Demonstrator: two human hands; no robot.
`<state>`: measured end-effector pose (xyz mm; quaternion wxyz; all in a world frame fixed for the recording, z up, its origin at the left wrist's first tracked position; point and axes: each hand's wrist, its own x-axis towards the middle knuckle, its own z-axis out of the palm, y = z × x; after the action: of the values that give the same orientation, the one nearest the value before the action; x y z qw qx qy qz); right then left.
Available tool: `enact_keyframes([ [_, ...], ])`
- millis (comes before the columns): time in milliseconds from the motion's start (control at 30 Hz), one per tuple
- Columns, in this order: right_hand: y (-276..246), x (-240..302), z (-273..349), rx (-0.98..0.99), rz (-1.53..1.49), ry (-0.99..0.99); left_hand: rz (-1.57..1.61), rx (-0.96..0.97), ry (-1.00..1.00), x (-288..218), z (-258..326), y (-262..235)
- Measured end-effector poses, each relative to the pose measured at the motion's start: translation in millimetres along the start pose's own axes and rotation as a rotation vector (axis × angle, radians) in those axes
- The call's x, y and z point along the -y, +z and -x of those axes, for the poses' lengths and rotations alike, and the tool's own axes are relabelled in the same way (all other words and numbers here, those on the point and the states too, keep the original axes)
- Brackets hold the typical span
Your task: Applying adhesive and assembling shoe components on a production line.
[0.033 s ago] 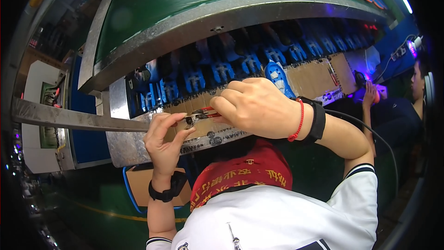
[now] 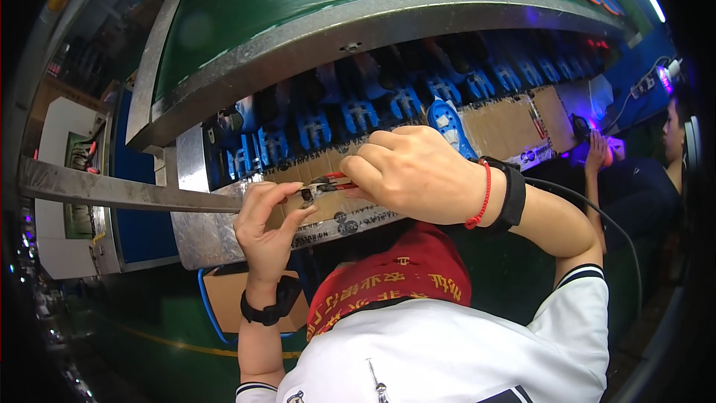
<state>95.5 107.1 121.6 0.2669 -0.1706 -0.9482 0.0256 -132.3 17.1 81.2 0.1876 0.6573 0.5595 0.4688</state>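
The right hand (image 2: 418, 172) hides most of the red-handled tool (image 2: 332, 181), perhaps pliers.

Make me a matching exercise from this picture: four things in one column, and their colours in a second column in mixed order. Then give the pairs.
Things
1. band on the left wrist
2. thin cord on the right wrist
3. clips in a row above the hands
4. sheet under the hands

Colours
A. blue
B. brown cardboard
C. black
D. red

Pairs: 1-C, 2-D, 3-A, 4-B
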Motion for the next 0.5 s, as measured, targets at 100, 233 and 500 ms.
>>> enact_keyframes([
  [100, -4, 2, 0, 0.04, 0.007, 0.017, -0.002, 0.0, 0.019, 2, 0, 3],
  [233, -6, 4, -3, 0.032, 0.1, -0.027, -0.016, 0.005, 0.021, 2, -1, 4],
  [500, -17, 7, -5, 0.005, 0.173, -0.039, -0.101, -0.027, 0.081, 10, -1, 2],
])
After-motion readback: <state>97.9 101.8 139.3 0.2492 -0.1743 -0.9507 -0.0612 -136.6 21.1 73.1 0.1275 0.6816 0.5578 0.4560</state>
